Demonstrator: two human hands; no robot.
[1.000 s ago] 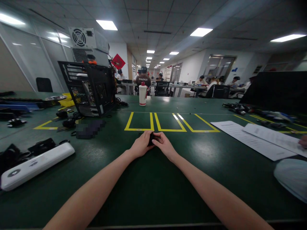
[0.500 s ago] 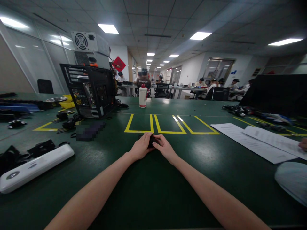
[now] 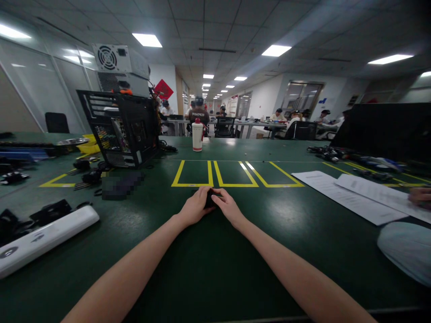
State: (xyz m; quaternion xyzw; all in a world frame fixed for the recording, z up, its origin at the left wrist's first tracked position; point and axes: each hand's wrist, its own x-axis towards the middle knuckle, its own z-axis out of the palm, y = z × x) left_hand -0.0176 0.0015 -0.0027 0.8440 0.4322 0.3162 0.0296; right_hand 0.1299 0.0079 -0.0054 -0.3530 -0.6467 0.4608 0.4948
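Observation:
Both my hands meet at the middle of the green table (image 3: 215,260), around a small black object (image 3: 209,199) whose kind I cannot make out. My left hand (image 3: 195,205) wraps it from the left, with the fingers over its top and far side. From the right, my right hand (image 3: 228,205) grips it between thumb and fingers. Much of the object is hidden by the fingers. Just beyond the hands, yellow tape outlines (image 3: 235,185) mark the tabletop.
A black computer case (image 3: 134,130) with power supplies (image 3: 112,60) stands back left. A white bottle (image 3: 197,137) stands mid-back. At left lies a long white device (image 3: 50,240); at right, paper sheets (image 3: 350,197), another person's hand (image 3: 420,196) and a pale rounded object (image 3: 407,251).
The whole view has shifted slightly, so things sit a little further left. My hands keep their hold on the black object. The other person's hand shows more at the right edge.

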